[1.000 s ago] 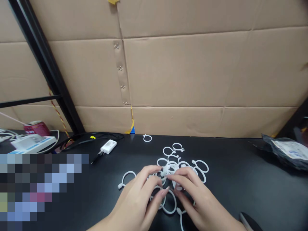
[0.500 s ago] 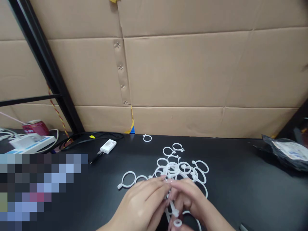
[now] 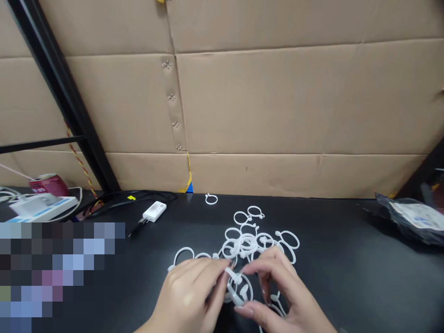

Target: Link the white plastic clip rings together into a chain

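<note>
White plastic rings [image 3: 247, 241], each a thin loop with a small knobbed end, lie in a loose pile on the black table in front of my hands. My left hand [image 3: 192, 286] pinches a white plastic ring [image 3: 250, 283] at its left side, between thumb and fingertips. On the other side, my right hand [image 3: 280, 289] curves around the same ring, with its thumb on the lower edge and its forefinger near the top. Strap ends with knobs stick out between the two hands. How many loops overlap there, I cannot tell. More rings show below my right hand, partly hidden.
A white plug-in adapter [image 3: 154, 211] lies at the left, near black cables [image 3: 138, 196]. Farther left are a power strip [image 3: 45, 210] and a red can [image 3: 49, 185]. A black plastic package [image 3: 409, 226] sits at the right. Cardboard [image 3: 260, 101] walls the back.
My hands have moved apart from their close clasp, and my right hand has opened outward to the right. The ring between them now shows as a round loop.
</note>
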`<state>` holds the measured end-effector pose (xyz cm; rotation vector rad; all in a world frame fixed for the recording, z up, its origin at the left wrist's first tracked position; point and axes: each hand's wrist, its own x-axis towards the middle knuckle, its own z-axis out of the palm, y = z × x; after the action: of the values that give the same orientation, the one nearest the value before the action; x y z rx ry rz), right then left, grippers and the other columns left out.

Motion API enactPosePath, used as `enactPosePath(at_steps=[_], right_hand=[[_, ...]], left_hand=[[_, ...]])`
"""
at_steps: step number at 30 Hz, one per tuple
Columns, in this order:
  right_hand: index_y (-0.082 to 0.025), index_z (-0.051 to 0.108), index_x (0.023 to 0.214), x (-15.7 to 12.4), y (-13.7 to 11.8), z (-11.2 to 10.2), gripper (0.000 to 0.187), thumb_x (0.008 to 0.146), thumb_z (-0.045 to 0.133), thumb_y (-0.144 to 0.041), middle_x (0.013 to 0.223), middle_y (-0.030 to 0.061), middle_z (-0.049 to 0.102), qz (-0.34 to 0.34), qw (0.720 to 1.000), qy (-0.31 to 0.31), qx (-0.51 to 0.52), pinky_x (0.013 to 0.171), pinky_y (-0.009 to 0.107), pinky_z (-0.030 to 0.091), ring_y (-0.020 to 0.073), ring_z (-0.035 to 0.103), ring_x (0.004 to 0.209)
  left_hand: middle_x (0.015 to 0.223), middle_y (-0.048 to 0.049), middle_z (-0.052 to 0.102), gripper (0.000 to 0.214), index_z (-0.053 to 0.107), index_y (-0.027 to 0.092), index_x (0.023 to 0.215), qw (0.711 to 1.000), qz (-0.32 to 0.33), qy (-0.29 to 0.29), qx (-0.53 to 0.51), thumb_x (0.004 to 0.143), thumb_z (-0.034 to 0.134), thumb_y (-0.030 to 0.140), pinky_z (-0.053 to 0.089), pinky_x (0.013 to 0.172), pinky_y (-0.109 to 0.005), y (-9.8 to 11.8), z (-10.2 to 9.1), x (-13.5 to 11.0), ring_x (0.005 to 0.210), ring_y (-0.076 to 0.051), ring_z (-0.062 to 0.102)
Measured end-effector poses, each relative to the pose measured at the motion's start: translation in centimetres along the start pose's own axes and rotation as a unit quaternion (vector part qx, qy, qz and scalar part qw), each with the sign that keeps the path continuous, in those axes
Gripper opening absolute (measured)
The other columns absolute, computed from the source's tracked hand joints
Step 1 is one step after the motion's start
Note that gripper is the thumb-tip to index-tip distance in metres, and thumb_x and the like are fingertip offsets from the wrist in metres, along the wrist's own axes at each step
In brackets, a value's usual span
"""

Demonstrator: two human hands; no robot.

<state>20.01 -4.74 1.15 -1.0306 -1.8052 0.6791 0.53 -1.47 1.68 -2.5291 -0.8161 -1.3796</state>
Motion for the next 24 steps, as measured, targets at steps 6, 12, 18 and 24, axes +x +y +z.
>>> enactPosePath(at_steps=[6,12,18,24], right_hand=[[-0.020,0.068,0.071,0.5,-0.5,0.3,0.010,0.076,0.070,-0.029,0.072,-0.0001,0.056,0.119,0.975,-0.149,0.119,0.066,0.027,0.045,0.0147,0.054,0.069],[-0.019,0.066,0.069,0.7,-0.5,0.0,0.018,0.073,0.073,-0.036,0.066,-0.0039,0.056,0.201,0.930,-0.150,0.267,0.052,0.019,0.039,0.0066,0.047,0.052],[-0.017,0.059,0.071,0.9,0.5,-0.5,0.029,0.076,0.069,-0.045,0.053,-0.0079,0.044,0.241,0.934,-0.079,0.253,0.041,0.016,0.027,0.0046,0.034,0.044],[-0.018,0.059,0.071,0.9,0.0,-0.6,0.026,0.076,0.070,-0.041,0.056,-0.0074,0.045,0.230,0.943,-0.091,0.221,0.043,0.016,0.029,0.0054,0.034,0.047]], left_hand=[[0.074,-0.0065,0.075,0.020,0.067,0.015,0.091,0.999,-0.012,-0.029,-0.029,0.081,0.052,0.008,0.058,0.051,-0.029,0.2,0.0,0.0,0.058,-0.020,0.071],[0.080,-0.0063,0.076,0.022,0.067,0.015,0.098,0.993,-0.034,-0.070,-0.094,0.083,0.053,0.008,0.059,0.059,-0.022,0.3,-0.1,0.5,0.065,-0.017,0.073],[0.111,-0.0090,0.069,0.038,0.055,0.018,0.122,0.989,-0.071,-0.088,-0.096,0.085,0.046,0.009,0.056,0.081,-0.028,-0.3,0.2,-0.4,0.095,-0.018,0.068],[0.125,-0.0085,0.061,0.043,0.043,0.020,0.133,0.983,-0.095,-0.128,-0.093,0.092,0.050,0.028,0.052,0.091,-0.029,-0.4,0.0,-0.6,0.109,-0.019,0.062]])
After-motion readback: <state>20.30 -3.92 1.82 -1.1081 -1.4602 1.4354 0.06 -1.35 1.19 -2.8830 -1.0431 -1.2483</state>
